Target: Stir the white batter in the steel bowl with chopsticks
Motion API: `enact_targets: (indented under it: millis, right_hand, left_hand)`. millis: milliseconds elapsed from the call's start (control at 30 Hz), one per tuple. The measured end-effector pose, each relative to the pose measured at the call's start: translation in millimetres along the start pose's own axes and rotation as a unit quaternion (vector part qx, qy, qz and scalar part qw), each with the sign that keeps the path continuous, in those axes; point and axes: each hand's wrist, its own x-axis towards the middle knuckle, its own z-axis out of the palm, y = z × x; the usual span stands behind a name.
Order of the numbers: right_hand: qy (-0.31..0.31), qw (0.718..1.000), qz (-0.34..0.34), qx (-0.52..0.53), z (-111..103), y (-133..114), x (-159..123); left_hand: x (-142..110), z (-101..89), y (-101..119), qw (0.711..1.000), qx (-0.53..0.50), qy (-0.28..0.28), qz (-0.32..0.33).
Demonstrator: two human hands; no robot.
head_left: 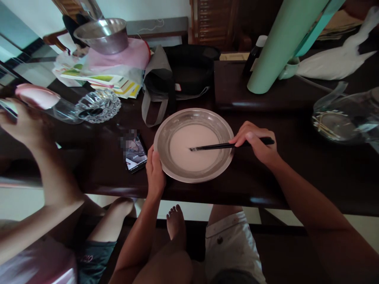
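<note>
A wide metal bowl on the dark table holds a smooth, pale, milky liquid. My left hand grips the bowl's left side, its fingers against the outer wall below the rim. My right hand is closed around black chopsticks, which reach over the right rim. Their tips sit in the middle of the liquid and have pale stuff on them. A phone with a lit screen lies left of the bowl, near my left hand.
Another person's hand is raised at far left, near a pink-topped clear container. Behind the bowl are a glass dish, a black-grey bag and another metal bowl. A green cylinder and cotton swabs are to the right.
</note>
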Motion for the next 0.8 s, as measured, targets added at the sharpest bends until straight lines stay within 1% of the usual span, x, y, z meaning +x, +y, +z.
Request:
enact_targets:
  millis: [67, 167, 233, 333, 367, 433, 500, 533, 600, 700, 733, 800]
  right_hand:
    - [-0.017, 1.000, 0.005, 0.012, 0.4, 0.2, -0.4]
    - [-0.057, 0.998, -0.012, -0.012, 1.9, 0.2, -0.1]
    - [-0.045, 0.998, -0.019, -0.027, 1.6, 0.4, 0.2]
    - [-0.004, 1.000, -0.007, -0.006, -0.1, 0.2, -0.2]
    - [-0.004, 1.000, -0.002, 0.006, -0.2, -0.2, -0.3]
    - [-0.029, 0.999, -0.001, 0.014, 0.5, -1.0, -0.3]
    - [-0.059, 0.998, -0.010, -0.004, 1.8, -1.3, 0.4]
    - [-0.063, 0.998, -0.017, -0.017, 2.1, -1.1, 0.7]
    - [-0.040, 0.999, -0.018, -0.031, 1.6, 0.0, 1.1]
    - [0.003, 1.000, 0.001, -0.010, -0.1, 1.5, 0.3]
    - [0.000, 1.000, 0.002, 0.001, -0.2, 1.5, 0.1]
    - [-0.031, 0.999, -0.012, 0.012, 0.7, 0.7, -0.1]
  left_hand:
    - [0.0, -0.2, -0.2, 1.000, -0.002, -0.002, 0.001]
    - [0.2, -0.3, 0.7, 1.000, 0.004, 0.005, 0.004]
    - [0.3, -0.1, 1.1, 1.000, 0.006, 0.006, 0.008]
    - [0.4, 0.3, 0.6, 1.000, 0.005, 0.005, 0.005]
    - [0.3, 0.4, 0.3, 1.000, 0.005, 0.004, 0.003]
    - [0.3, 0.5, -0.3, 1.000, 0.006, 0.005, -0.001]
    - [0.2, 0.3, -0.5, 1.000, 0.005, 0.006, -0.004]
    - [0.1, 0.2, -0.5, 1.000, 0.004, 0.007, -0.005]
    - [0.1, 0.0, -0.1, 1.000, 0.007, 0.008, -0.009]
    - [0.3, 0.0, 1.0, 1.000, 0.009, 0.007, -0.010]
    - [0.4, 0.0, 1.5, 1.000, 0.008, 0.006, -0.009]
    - [0.5, 0.2, 2.4, 1.000, 0.008, 0.005, -0.005]
